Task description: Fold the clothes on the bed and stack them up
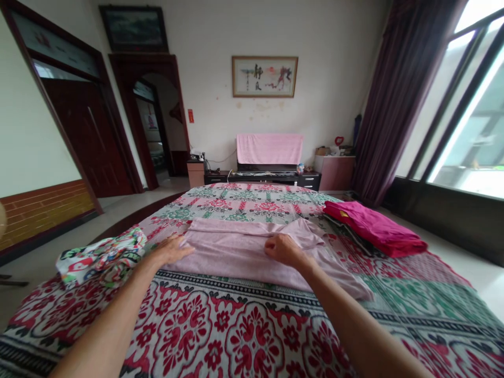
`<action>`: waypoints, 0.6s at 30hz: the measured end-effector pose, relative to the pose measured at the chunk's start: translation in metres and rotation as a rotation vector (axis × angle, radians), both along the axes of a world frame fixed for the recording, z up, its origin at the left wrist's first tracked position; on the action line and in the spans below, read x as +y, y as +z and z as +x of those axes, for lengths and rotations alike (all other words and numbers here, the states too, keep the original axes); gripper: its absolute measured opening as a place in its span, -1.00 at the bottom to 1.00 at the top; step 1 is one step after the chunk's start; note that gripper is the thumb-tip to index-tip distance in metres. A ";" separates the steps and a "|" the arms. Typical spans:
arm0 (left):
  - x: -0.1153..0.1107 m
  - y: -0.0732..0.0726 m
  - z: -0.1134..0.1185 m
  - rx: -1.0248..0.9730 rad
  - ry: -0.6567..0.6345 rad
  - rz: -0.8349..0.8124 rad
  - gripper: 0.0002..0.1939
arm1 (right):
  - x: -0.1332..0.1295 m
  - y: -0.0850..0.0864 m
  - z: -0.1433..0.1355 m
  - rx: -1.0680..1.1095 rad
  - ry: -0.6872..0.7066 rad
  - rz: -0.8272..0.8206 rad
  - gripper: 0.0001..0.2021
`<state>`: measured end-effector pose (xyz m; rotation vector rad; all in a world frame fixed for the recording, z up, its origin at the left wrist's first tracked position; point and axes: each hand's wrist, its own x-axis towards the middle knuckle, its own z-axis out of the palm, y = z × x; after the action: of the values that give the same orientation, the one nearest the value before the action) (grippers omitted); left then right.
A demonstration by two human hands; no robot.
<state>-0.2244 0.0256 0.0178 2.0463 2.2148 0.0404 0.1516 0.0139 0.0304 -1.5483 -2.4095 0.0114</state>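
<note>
A pale pink garment (232,252) lies spread across the patterned cloth (252,336), its long side running left to right. Its right end fans out with loose folds and a sleeve-like part toward the lower right. My left hand (173,250) rests on the garment's left end, palm down, fingers apart. Near the middle right of the garment, my right hand (284,249) has its fingers curled down against the fabric; whether they pinch a fold is hidden beneath the hand.
At the left lies a crumpled multicoloured print cloth (106,257). A folded stack with a bright magenta garment (374,226) on top sits at the right. Beyond the covered surface stand a low black cabinet (309,181) and a pink-draped object (270,148).
</note>
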 end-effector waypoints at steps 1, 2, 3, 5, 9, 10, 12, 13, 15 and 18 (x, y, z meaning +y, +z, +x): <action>-0.001 -0.008 0.001 0.010 0.012 -0.008 -0.09 | 0.002 -0.001 -0.003 -0.025 -0.019 -0.008 -0.79; -0.001 -0.014 0.001 0.013 0.035 -0.018 -0.03 | 0.003 -0.002 -0.005 -0.046 -0.038 -0.007 -0.78; -0.002 -0.019 0.002 0.008 0.058 -0.032 0.01 | 0.005 -0.004 -0.006 -0.059 -0.056 0.004 -0.76; -0.005 -0.023 0.004 -0.013 0.092 -0.052 0.04 | 0.008 -0.007 -0.004 -0.058 -0.073 0.044 -0.74; -0.012 -0.019 0.009 -0.008 0.118 -0.062 0.05 | 0.015 -0.013 0.005 -0.026 0.044 0.039 -0.75; -0.013 -0.018 0.010 -0.001 0.118 -0.061 0.05 | 0.016 -0.014 0.008 -0.024 0.090 0.013 -0.76; -0.014 -0.018 0.010 0.003 0.110 -0.053 0.05 | 0.017 -0.015 0.011 -0.028 0.147 -0.031 -0.78; -0.014 -0.018 0.009 0.001 0.105 -0.045 0.05 | 0.016 -0.016 0.011 -0.028 0.148 -0.034 -0.79; -0.013 -0.021 0.007 -0.004 0.103 -0.045 0.06 | 0.015 -0.016 0.012 -0.020 0.098 -0.005 -0.79; -0.011 -0.024 0.003 -0.011 0.102 -0.061 0.07 | 0.016 -0.016 0.011 -0.016 0.003 0.006 -0.77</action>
<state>-0.2215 0.0144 -0.0065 1.8968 2.2828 -0.0059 0.1623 0.0295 0.0140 -1.5478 -2.4216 -0.0072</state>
